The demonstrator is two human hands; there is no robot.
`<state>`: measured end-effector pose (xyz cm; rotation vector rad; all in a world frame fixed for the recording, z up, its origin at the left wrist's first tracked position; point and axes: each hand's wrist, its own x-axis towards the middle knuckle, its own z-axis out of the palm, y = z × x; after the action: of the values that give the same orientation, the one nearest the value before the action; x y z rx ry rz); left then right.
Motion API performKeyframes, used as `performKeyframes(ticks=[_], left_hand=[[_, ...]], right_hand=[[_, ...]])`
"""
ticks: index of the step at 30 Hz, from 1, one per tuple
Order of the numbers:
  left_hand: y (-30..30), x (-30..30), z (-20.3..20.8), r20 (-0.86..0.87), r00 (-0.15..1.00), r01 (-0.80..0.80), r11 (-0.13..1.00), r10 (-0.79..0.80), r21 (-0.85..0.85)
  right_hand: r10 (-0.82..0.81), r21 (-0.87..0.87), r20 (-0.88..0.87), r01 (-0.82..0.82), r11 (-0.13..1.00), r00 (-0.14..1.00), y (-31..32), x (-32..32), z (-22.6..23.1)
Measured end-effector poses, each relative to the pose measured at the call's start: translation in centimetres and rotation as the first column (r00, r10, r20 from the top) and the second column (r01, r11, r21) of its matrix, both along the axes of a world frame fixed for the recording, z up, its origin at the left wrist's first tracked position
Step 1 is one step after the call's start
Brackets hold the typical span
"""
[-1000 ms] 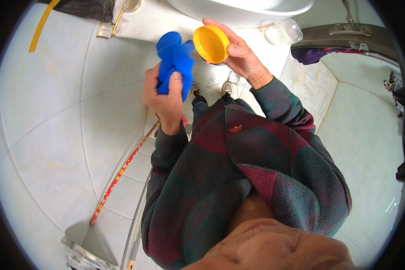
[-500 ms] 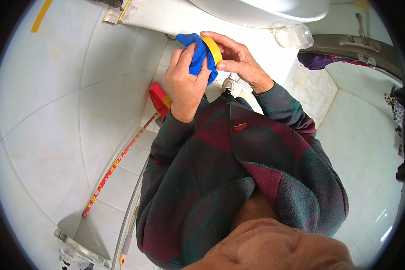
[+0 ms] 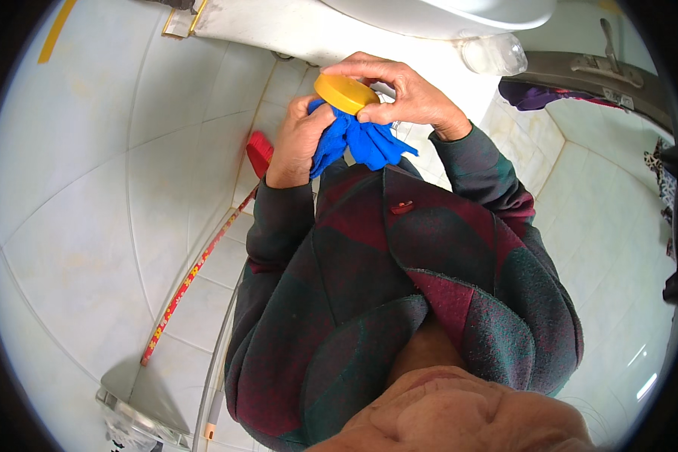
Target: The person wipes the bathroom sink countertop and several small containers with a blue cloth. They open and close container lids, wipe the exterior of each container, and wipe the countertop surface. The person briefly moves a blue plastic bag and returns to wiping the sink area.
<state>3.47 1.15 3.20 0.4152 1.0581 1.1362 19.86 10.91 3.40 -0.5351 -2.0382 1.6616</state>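
Note:
A round yellow lid [image 3: 345,93] is tilted in front of me, its smooth top toward me. My right hand [image 3: 408,92] grips it by the rim, thumb at the near edge and fingers along the far side. Bunched below it is a blue cloth [image 3: 365,143], which my left hand [image 3: 300,143] holds with curled fingers against the lid's left underside. Part of the cloth hangs loose toward my jacket. The lid's underside is hidden.
A clear jar [image 3: 494,55] lies on the white counter [image 3: 422,60] beside the white basin [image 3: 459,13]. On the left, a red broom [image 3: 259,153] with a patterned handle leans by the tiled wall. A dark-rimmed washing machine opening [image 3: 580,79] with purple fabric stands at right.
The yellow lid has turned from edge-on to show its flat top. The blue cloth has shifted below it and now hangs more spread out. My left hand has moved slightly lower.

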Motion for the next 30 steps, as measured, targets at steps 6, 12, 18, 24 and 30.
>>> performKeyframes(ticks=[6,12,18,24,30], left_hand=[[-1.1,0.5,-0.8,0.169,0.984,-0.055,0.998,0.053,0.007],[-1.2,-0.2,-2.4,0.28,0.953,-0.121,0.993,0.119,-0.009],[-0.3,-2.6,-3.3,0.254,0.897,-0.341,0.932,0.361,-0.119],[-0.2,-2.2,-2.9,-0.244,0.911,-0.308,0.942,0.332,0.13],[0.0,-0.6,-1.6,-0.263,0.914,-0.288,0.951,0.309,0.116]], right_hand=[[0.033,-0.032,0.04,-0.032,0.999,0.999,0.5,2.0,0.5],[-0.213,-0.605,-0.184,0.06,0.794,0.96,-0.1,2.8,-1.2],[-0.281,-0.802,-0.494,-0.307,0.513,0.823,-0.5,3.0,-2.7],[-0.308,-0.829,-0.516,-0.376,0.414,0.799,-1.5,2.2,-2.7],[-0.289,-0.786,-0.409,-0.174,0.593,0.866,-1.9,2.2,-1.6]])
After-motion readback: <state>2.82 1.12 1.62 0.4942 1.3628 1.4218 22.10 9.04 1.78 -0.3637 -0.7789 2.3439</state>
